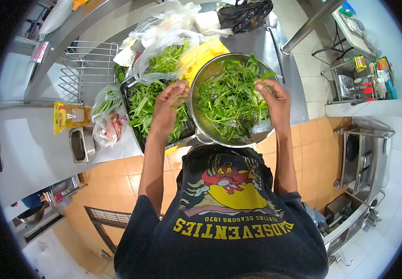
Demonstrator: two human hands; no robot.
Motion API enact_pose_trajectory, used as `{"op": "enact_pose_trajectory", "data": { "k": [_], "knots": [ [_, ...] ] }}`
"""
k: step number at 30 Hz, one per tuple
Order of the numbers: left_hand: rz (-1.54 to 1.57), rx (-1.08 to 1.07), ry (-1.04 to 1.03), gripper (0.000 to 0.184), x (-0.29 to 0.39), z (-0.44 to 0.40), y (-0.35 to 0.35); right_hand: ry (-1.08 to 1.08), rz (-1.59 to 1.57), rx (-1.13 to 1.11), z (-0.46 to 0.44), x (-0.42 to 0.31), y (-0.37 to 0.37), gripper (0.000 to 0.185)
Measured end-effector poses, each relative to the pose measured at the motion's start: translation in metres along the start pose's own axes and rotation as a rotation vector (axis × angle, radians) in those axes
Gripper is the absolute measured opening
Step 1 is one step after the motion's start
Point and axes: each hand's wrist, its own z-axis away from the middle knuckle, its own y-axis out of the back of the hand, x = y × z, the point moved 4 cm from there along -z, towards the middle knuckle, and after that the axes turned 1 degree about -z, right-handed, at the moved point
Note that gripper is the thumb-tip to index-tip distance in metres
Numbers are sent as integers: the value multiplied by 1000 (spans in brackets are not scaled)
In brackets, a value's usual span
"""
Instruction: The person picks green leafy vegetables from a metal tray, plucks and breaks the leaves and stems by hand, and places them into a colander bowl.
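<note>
A metal colander [195, 111] heaped with leafy greens [231, 97] stands on the steel table in front of me. My right hand [275, 100] is at its right rim, thumb and forefinger pinched on a leafy stem. Left of the colander, my left hand [167, 109] hovers over a black tray [189, 130] of more greens [146, 104]. Its fingers are curled together, and whatever they may hold is too small to make out. A yellow cutting board [210, 49] lies partly under the colander. Beyond the tray, a clear plastic bag [156, 44] covers further greens.
To the left are a wire rack [91, 67], a bag of oil [73, 116], small plastic bags of food [108, 125] and a steel container [77, 144]. A black plastic bag [245, 16] lies at the back. A metal post [310, 28] rises at the right.
</note>
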Motion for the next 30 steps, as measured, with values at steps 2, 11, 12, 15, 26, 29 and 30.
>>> {"op": "enact_pose_trajectory", "data": {
  "k": [2, 11, 12, 15, 26, 29, 30],
  "knots": [
    [-235, 56, -133, 24, 10, 5, 15, -35, 2, -21, 1, 0, 2, 18],
    [-1127, 215, -597, 19, 34, 22, 40, -107, -94, -148, 0, -7, 0, 27],
    [-1045, 205, -619, 19, 32, 19, 32, -113, -113, -153, 0, -6, -2, 27],
    [-859, 119, -676, 19, 24, 10, -8, -112, -142, -174, -2, -3, -3, 24],
    [-556, -180, -422, 18, -10, -15, -114, -62, 10, -150, 6, -20, -12, 21],
    [-447, -125, -335, 19, -16, -21, -106, -27, 43, -116, 9, -27, -6, 26],
    [-427, -120, -312, 19, -16, -21, -106, -14, 32, -115, 9, -27, -5, 27]
  ]
}}
